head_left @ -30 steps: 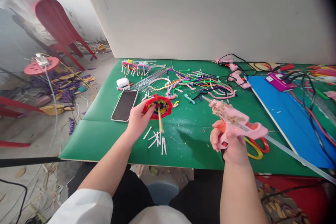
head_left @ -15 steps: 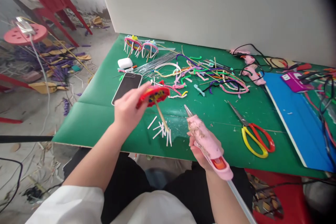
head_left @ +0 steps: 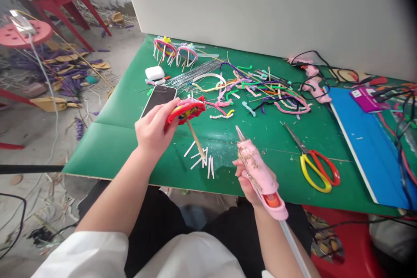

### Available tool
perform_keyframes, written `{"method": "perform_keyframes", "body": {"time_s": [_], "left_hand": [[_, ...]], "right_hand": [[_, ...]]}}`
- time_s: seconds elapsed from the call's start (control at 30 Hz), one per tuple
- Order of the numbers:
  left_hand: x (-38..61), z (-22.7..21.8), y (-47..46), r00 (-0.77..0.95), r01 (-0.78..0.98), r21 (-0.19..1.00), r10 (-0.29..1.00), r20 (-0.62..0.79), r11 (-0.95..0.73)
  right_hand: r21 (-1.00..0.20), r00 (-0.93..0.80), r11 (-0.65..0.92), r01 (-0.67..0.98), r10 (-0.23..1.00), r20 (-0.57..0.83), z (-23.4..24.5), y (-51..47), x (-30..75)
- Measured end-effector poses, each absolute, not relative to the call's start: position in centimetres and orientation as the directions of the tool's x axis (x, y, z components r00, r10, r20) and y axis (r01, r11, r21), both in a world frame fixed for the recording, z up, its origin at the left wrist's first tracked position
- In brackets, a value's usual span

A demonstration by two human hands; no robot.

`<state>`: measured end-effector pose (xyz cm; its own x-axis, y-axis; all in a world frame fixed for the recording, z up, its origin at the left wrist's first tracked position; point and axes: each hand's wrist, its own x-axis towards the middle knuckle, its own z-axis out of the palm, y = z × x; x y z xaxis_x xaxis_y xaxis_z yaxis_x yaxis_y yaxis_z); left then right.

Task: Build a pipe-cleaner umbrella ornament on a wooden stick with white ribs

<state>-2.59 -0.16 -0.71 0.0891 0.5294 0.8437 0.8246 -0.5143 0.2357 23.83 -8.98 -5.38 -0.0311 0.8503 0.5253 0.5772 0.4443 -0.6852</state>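
Swung clear of the scissors [head_left: 305, 151], our right hand [head_left: 249, 187] grips the glue gun [head_left: 259, 171]; our left hand [head_left: 153, 129] pinches the red-rimmed disc [head_left: 189, 107].

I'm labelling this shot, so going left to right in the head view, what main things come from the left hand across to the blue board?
Left hand, red-edged disc, pink glue gun, scissors, blue board.

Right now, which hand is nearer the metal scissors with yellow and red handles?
Right. The right hand, gripping the pink plastic glue gun, is left of the scissors; the left hand is much farther left.
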Motion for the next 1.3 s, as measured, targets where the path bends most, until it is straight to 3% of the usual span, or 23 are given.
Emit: {"method": "perform_keyframes", "body": {"time_s": [0.2,0.4,0.63,0.8,1.03,1.3], "left_hand": [[-2.1,-1.0,-0.3,0.203,0.768,0.204,0.532,0.822,-0.607],[-1.9,-1.3,-0.5,0.26,0.78,0.165,0.552,0.792,-0.604],[-1.7,-1.6,-0.7,0.29,0.77,0.16,0.562,0.775,-0.618],[-1.4,-1.6,-0.8,0.302,0.757,0.154,0.55,0.779,-0.634],[-1.2,-1.7,-0.6,0.296,0.753,0.147,0.53,0.795,-0.642],[-1.1,-1.9,-0.6,0.306,0.757,0.129,0.522,0.796,-0.641]], "right_hand": [[-0.579,-0.074,0.532,0.618,0.773,0.63,-5.1,-8.5,23.1],[-0.48,-0.118,0.511,0.714,0.762,0.636,-4.5,-8.6,22.9],[-0.486,-0.142,0.448,0.75,0.827,0.543,-3.4,-8.5,22.1],[-0.521,-0.199,0.533,0.667,0.801,0.565,-3.7,-8.4,22.2],[-0.531,-0.219,0.53,0.661,0.813,0.539,-3.9,-8.4,22.4],[-0.483,-0.228,0.593,0.644,0.752,0.618,-2.5,-7.9,21.8]]}}
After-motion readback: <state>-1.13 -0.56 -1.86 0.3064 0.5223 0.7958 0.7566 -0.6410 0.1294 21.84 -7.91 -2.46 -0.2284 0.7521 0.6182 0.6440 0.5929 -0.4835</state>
